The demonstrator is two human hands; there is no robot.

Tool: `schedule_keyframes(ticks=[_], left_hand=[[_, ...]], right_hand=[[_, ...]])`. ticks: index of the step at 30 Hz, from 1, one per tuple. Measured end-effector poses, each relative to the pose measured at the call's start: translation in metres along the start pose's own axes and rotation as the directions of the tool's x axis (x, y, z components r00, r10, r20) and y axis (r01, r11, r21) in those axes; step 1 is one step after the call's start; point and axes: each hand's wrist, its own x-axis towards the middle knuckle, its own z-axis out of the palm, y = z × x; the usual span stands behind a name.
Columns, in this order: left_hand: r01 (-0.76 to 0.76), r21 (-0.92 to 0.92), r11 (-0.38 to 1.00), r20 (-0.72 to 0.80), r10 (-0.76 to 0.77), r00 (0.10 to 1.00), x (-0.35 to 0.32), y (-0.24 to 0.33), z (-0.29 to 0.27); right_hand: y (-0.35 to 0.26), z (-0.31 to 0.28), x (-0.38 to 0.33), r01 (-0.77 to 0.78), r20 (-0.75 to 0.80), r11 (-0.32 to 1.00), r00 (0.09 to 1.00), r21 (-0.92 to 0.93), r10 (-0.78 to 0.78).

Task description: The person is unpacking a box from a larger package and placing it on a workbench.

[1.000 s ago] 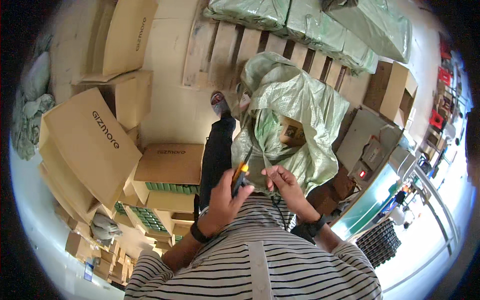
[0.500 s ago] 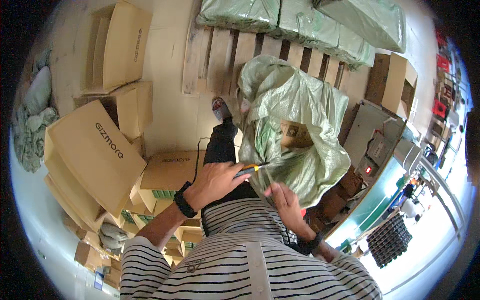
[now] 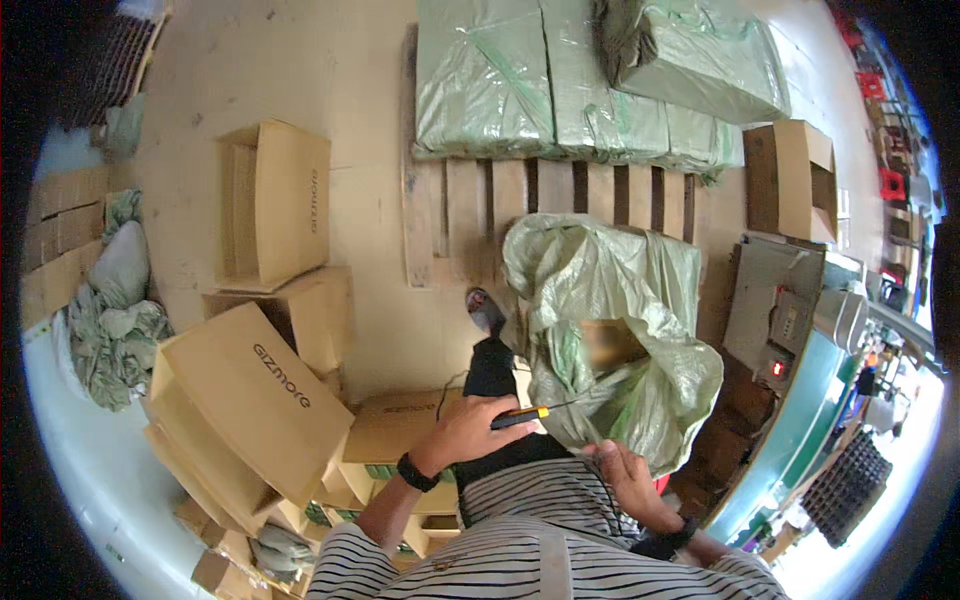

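1. Left hand [image 3: 468, 432] closed around a slim black-and-yellow-handled cutter [image 3: 528, 413], blade tip touching the crumpled pale-green woven plastic sack [image 3: 610, 330].
2. Right hand [image 3: 628, 478] pinching the sack's lower edge, just below the blade.
3. Brown carton [image 3: 612, 345] partly exposed inside the sack.
4. Wooden slatted pallet [image 3: 520, 215] behind the sack, carrying green-wrapped bales [image 3: 560, 85].
5. Open tan cardboard boxes [image 3: 255, 400] left of the sack.

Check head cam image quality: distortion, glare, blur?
Head view: strong fisheye, pallet slats bow, black vignette at the corners; right edge overexposed near the machine; a patch inside the green sack is blurred; left hand and knife sharp.
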Motion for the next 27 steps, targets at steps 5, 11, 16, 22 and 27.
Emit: schedule_keyframes(ticks=[5, 11, 16, 22, 27], left_hand=[[0.100, -0.187, 0.977, -0.285, -0.152, 0.947, 0.032, -0.005, 0.025], [0.106, -0.194, 0.975, -0.504, -0.192, 0.842, 0.103, 0.003, 0.057], [0.010, -0.348, 0.938, -0.749, -0.284, 0.599, 0.116, -0.034, 0.057], [0.098, -0.137, 0.986, -0.958, -0.157, 0.240, 0.156, -0.120, 0.022], [-0.164, -0.049, 0.985, -0.941, 0.010, 0.338, 0.223, -0.163, -0.103]], right_hand=[[-0.014, 0.003, 0.006, 0.022, 0.009, 0.997, 1.000, -0.073, -0.022], [-0.020, 0.030, 0.011, 0.227, 0.117, 0.904, 0.973, -0.361, -0.197], [0.011, 0.027, 0.009, 0.346, -0.015, 0.871, 0.927, -0.348, -0.374], [0.033, 0.023, -0.008, 0.399, 0.056, 0.777, 0.902, -0.487, -0.428], [0.038, -0.013, -0.066, 0.470, 0.230, 0.768, 0.882, -0.434, -0.410]])
